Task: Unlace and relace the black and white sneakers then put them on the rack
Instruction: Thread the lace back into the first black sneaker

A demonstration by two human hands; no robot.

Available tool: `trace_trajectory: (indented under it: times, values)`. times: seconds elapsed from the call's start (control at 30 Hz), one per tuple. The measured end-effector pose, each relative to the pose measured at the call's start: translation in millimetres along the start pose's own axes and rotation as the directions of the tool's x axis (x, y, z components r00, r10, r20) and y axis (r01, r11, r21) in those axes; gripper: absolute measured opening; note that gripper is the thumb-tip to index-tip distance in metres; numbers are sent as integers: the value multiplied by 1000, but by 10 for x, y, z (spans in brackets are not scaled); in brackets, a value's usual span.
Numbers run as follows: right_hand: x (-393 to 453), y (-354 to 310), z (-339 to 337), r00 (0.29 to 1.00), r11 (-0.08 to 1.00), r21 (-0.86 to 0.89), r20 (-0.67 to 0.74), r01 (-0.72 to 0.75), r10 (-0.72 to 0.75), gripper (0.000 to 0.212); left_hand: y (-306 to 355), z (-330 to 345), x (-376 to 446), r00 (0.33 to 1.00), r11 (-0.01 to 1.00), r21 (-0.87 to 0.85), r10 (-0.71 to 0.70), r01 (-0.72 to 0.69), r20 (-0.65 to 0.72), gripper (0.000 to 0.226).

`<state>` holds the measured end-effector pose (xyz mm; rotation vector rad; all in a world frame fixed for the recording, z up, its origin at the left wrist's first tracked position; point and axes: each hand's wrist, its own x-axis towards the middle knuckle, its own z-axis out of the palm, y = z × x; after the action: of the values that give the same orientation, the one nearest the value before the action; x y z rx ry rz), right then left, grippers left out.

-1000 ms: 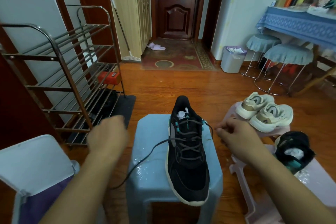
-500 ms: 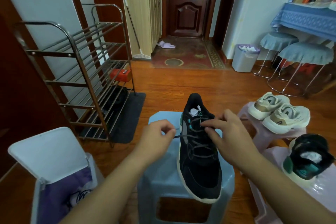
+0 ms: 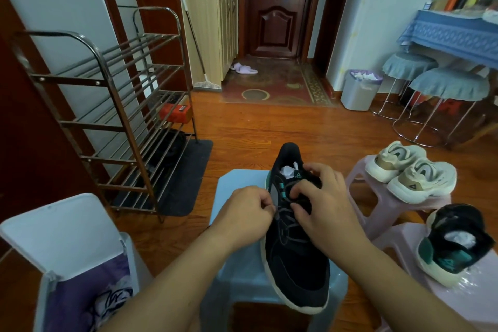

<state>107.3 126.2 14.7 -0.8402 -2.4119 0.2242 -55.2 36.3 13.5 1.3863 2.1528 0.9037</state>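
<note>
The metal shoe rack [image 3: 113, 121] stands far left of the blue stool [image 3: 237, 256] in front of me. On that stool lies the black sneaker [image 3: 293, 259], toe towards me. Its mate [image 3: 455, 245] sits on a pink stool [image 3: 442, 302] to the right of the blue one, and a cream pair [image 3: 412, 172] rests on another pink stool behind that. My right hand [image 3: 320, 210] presses on the tongue, fingers curled, pinching the grey lace [image 3: 289, 224]. My left hand [image 3: 246, 213] pinches the lace at the sneaker's left edge.
</note>
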Motion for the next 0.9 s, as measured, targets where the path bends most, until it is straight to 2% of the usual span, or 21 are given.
trace_trajectory:
  times: [0.1, 0.3, 0.47, 0.63, 0.77, 0.9]
  values:
    - [-41, -61, 2, 999, 999, -12, -19, 43, -43, 13, 36, 27, -7, 1000, 999, -53, -7, 6, -15, 18]
    - [-91, -79, 31, 998, 994, -90, -23, 59, -62, 4, 100, 33, 7, 1000, 1000, -1, -26, 26, -5, 16]
    - [-133, -93, 197, 993, 997, -75, -112, 25, -33, 15, 104, 86, 50, 997, 998, 48, 32, -29, -72, 17]
    - [-90, -68, 224, 990, 998, 12, -128, -54, 55, 19, -63, 51, 137, 991, 987, -89, 131, -133, -20, 15]
    - [3, -75, 203, 988, 995, 42, -121, -91, 96, 17, -132, 70, 146, 991, 957, -259, 135, -128, 10, 14]
    - [19, -121, 227, 982, 991, 40, -133, -127, 131, 20, -170, 72, 167, 984, 955, -242, 175, -170, 1, 17]
